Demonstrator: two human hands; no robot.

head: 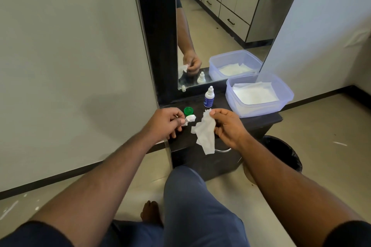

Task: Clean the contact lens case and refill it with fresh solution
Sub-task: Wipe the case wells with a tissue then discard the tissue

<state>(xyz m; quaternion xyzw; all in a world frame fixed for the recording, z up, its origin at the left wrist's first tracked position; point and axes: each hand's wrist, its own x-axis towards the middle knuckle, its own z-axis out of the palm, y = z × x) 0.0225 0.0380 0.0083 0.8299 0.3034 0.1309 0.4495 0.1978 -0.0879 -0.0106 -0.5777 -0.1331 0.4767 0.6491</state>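
A small white contact lens case point(189, 118) is pinched between the fingertips of the left hand point(167, 121), held just above the near left part of a dark desk point(259, 120); its details are too small to make out. Just behind the case, a green cap point(188, 110) sits on the desk surface. The right hand point(227, 127) grips the top edge of a crumpled white tissue point(204, 133), which hangs down from thumb and fingers over the desk's front edge, near the case but not touching it. Further back on the desk, an upright solution bottle point(209, 97) with a white nozzle cap and a blue label stands close to a mirror point(220, 26). To the right of the bottle, a clear plastic container point(259, 94) with a bluish tint rests on the desk and holds flat white tissues. The mirror, set in a black frame, reflects the bottle, the container, one hand with white tissue, and pale cabinets with dark handles. A black bin point(285, 152) stands on the floor right of the desk, partly hidden by the right forearm. Both bare forearms reach in from the bottom, over a knee in blue trousers and a bare foot on the light floor.
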